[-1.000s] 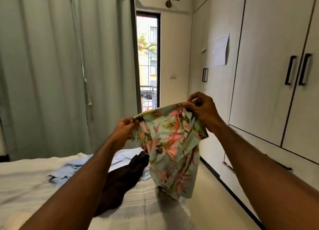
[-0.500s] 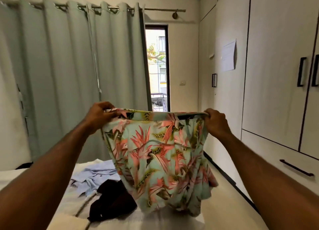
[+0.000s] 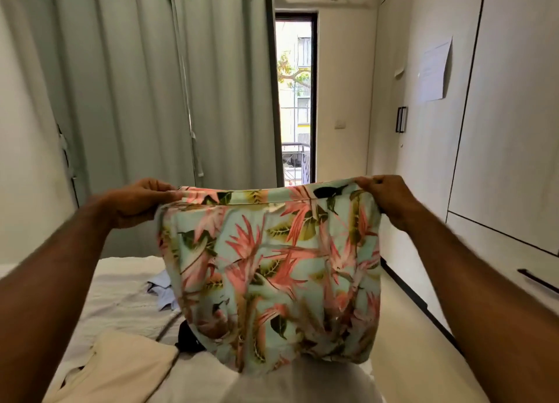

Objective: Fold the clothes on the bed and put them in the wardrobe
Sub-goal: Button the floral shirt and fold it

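A mint-green garment with pink and olive leaf print [image 3: 272, 269] hangs spread out in the air above the bed [image 3: 121, 284]. My left hand [image 3: 139, 201] grips its top left corner and my right hand [image 3: 388, 198] grips its top right corner, so the top edge is stretched flat between them. Its lower hem hangs loose over the bed's near end. On the bed lie a light blue garment [image 3: 161, 290], a dark garment [image 3: 187, 339] mostly hidden behind the printed one, and a cream garment [image 3: 121, 369]. The wardrobe [image 3: 511, 124] stands along the right wall, doors closed.
Grey-green curtains [image 3: 151, 85] cover the far wall beside a narrow glass door [image 3: 295, 100]. A paper sheet [image 3: 434, 69] is stuck on the wardrobe. A drawer with a black handle [image 3: 537, 280] sits low on the right. A strip of floor [image 3: 408, 342] runs between bed and wardrobe.
My hands have moved apart and pulled the bunched printed garment open, so it now hangs flat and wide. The view has moved closer over the bed.
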The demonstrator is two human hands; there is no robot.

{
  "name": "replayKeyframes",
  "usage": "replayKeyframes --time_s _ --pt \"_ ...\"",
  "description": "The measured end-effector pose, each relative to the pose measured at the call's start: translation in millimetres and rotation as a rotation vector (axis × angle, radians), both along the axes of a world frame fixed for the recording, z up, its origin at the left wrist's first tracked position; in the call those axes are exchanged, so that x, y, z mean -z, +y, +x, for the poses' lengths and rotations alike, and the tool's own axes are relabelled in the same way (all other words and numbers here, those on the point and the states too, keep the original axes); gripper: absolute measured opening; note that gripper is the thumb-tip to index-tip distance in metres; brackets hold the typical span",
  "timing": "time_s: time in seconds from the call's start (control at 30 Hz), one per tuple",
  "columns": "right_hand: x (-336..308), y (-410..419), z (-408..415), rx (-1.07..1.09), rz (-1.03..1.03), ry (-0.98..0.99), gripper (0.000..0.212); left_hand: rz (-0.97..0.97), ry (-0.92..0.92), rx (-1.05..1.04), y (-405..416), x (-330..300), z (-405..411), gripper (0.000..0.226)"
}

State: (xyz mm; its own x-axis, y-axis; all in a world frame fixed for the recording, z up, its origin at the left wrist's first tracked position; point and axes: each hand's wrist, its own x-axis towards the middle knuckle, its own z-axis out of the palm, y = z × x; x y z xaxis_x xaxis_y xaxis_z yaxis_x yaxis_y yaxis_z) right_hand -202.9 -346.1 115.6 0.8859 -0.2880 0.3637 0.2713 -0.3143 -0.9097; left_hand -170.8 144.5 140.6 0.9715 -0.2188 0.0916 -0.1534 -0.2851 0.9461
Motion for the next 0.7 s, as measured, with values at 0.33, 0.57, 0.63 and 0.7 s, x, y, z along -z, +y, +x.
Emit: replayKeyframes --time_s 0.33,0.57,0.63,0.7 --pt "294.1 153.5 -67.4 0.087 -0.116 0.103 0.015 -0.077 -0.149 -0.497 -208.9 296.8 -106.0 0.012" --pt "388.4 149.2 -138.1 0.036 0.334 0.539 0.03 -0.634 0.472 -0.568 -250.4 398.4 -174.1 0.025" --pt "386.0 139.0 -138.1 0.019 0.336 0.529 0.025 -0.723 0.584 -0.582 -255.6 400.4 -167.0 0.03" --pt "381.8 134.6 -140.8 -0.011 0.401 0.502 0.017 -0.646 0.538 -0.545 -261.4 399.8 -165.4 0.024"
